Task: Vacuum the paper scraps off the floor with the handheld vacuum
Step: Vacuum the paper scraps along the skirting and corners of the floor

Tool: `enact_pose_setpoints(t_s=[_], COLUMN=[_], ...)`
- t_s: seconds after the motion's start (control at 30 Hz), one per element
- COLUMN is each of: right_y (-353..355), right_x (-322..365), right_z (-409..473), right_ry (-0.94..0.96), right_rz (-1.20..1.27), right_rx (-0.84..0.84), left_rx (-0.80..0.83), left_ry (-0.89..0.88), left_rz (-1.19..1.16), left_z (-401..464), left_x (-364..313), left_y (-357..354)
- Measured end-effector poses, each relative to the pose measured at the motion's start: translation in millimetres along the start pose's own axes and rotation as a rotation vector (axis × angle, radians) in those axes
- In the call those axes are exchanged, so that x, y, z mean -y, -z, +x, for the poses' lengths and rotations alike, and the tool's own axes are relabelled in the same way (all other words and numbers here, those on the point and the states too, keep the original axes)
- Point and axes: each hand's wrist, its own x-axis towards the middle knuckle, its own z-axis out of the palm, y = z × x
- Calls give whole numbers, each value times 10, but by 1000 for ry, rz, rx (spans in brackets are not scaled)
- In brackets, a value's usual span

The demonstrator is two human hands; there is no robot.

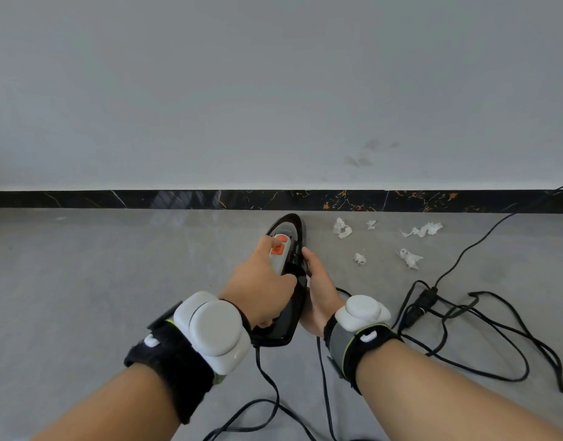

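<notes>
head: vacuum (pixel 289 237) between both hands' fingers (pixel 267 246)

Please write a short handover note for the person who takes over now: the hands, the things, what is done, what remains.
Left hand grips the handheld vacuum, thumb at its orange buttons. Right hand holds the vacuum's side. Nozzle points toward the baseboard. Five paper scraps lie on the floor right of the nozzle, none picked up. Left to do: vacuum all of them; mind the loose cable.
</notes>
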Motion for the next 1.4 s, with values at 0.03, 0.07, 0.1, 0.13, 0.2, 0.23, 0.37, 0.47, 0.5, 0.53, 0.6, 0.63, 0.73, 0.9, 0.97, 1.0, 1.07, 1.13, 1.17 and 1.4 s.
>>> enact_pose_setpoints(t_s=[0.03, 0.07, 0.1, 0.13, 0.2, 0.23, 0.37, 0.47, 0.5, 0.53, 0.6, 0.63, 0.73, 0.9, 0.97, 1.0, 1.07, 1.13, 1.17, 1.4], right_y=[20, 26, 25, 25, 47, 59, 135, 219, 257, 290, 357, 383, 454, 492, 500, 501, 535, 578, 573, 547], right_x=[-1, 2, 7, 11, -3, -13, -45, -53, -70, -87, -101, -109, -86, 30, 128, 164, 258, 340, 374, 430], right_z=[13, 4, -15, -43, -80, -101, -208, -295, -316, -339, -372, -381, -423, -422, -415, -415, -377, -323, -309, -202], right_ry=[-4, -5, -3, 2, 2, 0, -4, 13, 18, 25, 58, 73, 104, 131, 107, 91, 77, 83, 89, 133], right_rz=[7, 22, 40, 64, 98, 110, 160, 190, 198, 205, 213, 224, 245, 208, 196, 202, 192, 182, 180, 198], right_rx=[6, 11, 26, 44, 51, 47, 50, 55, 46, 34, 7, -4, -33, -51, -46, -43, -46, -65, -65, -129], left_rx=[9, 16, 21, 28, 42, 51, 100, 139, 146, 151, 169, 180, 217, 203, 192, 187, 169, 165, 162, 137], left_ry=[1, 1, -1, -7, -17, -24, -52, -59, -66, -76, -97, -103, -124, -149, -161, -161, -167, -172, -173, -187], left_rz=[7, 16, 26, 37, 52, 55, 78, 95, 102, 110, 129, 141, 167, 180, 189, 195, 200, 207, 207, 228], left_z=[-20, -42, -71, -104, -185, -230, -419, -522, -554, -583, -628, -643, -695, -601, -515, -488, -402, -304, -269, -53], left_x=[-3, -6, -12, -21, -49, -64, -101, -131, -150, -173, -220, -231, -285, -344, -341, -327, -327, -352, -376, -496], left_y=[15, 26, 37, 43, 49, 50, 49, 41, 37, 31, 12, -2, -68, -211, -278, -302, -362, -421, -425, -499])
